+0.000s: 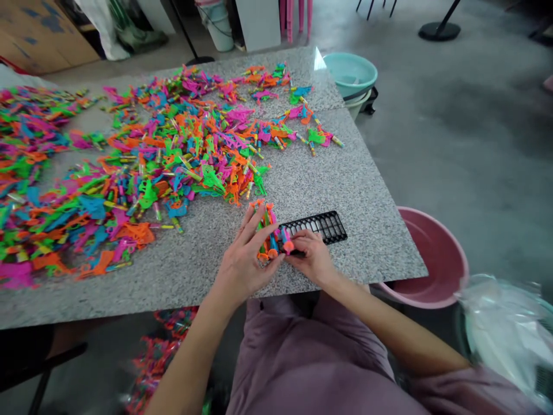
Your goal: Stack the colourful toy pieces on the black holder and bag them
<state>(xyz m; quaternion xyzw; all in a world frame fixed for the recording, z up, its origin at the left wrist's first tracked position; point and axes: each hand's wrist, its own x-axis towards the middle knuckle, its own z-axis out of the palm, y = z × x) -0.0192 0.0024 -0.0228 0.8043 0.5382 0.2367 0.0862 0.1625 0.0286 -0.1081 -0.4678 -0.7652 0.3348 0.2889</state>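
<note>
A black plastic grid rack (330, 227) lies on the speckled stone table in front of me. At its left end stands a row of small plastic pieces with round orange ends (271, 252), in orange, green, red and blue. My left hand (248, 253) reaches around this row, thumb at the near side and fingers at the far side. My right hand (313, 256) pinches a pink and blue piece with a round orange end (287, 245), close beside the row. Its fingers partly cover the rack. What the rack's left end holds is mostly hidden.
Piles of bright toy guns (207, 132) with striped tubes spread over the table's left and far parts. Right of the table are a pink tub (458, 259), a turquoise basin (352, 72) and clear plastic bags (503, 323). Red packed items (158, 357) lie below the table.
</note>
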